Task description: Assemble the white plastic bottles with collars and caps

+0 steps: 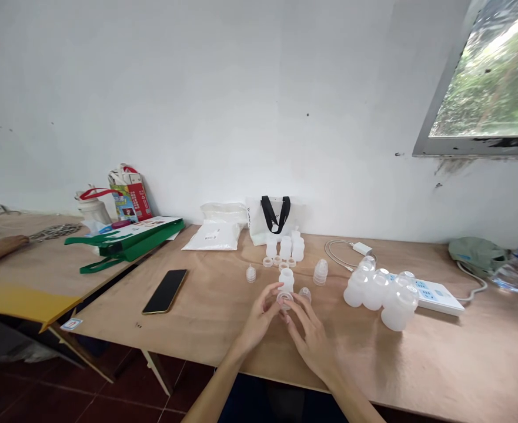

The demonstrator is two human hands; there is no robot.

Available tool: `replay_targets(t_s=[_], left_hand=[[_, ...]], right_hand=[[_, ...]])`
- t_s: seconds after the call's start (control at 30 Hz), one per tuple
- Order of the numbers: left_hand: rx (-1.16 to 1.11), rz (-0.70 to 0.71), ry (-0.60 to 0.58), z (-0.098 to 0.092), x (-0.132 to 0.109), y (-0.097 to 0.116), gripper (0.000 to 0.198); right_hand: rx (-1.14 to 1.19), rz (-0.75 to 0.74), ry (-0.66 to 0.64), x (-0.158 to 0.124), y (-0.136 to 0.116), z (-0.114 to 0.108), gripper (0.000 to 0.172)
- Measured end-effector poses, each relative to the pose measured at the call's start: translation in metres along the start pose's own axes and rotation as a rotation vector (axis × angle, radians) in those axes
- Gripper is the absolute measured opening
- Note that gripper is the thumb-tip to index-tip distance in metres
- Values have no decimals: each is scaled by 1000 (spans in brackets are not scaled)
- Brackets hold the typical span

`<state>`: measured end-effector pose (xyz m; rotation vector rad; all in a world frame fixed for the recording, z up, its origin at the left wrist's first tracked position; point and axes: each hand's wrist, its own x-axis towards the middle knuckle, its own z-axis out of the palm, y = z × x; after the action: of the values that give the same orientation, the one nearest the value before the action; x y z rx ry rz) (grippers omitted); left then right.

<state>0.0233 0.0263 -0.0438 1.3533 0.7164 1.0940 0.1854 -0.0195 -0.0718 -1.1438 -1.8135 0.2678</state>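
At the front of the plywood surface [223, 329]: translucent plastic ring [284, 301] held in both hands.
The left hand [261, 317] and right hand [314, 343] close their fingers around the ring (partly hidden by them), just before an upright plastic bottle [286, 279] and beside a small clear cap [304, 295].

The left hand [259, 322] and right hand [314, 342] are bare, as are both forearms [212, 393]; below the edge of the plywood table [439, 352], dark navy clothing [259, 399] shows, perhaps a shirt.
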Motion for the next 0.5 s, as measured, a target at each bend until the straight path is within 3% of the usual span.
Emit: replay_targets(t_s=[0.2,0.33,0.5], left_hand=[[229,32,-22,1,-9,5,47],[430,55,-105,11,-17,11,41],[684,105,22,11,-17,5,28]], right_hand=[[253,217,64,1,-1,1,27],[277,226,35,3,5,2,22],[324,261,72,5,6,-1,20]])
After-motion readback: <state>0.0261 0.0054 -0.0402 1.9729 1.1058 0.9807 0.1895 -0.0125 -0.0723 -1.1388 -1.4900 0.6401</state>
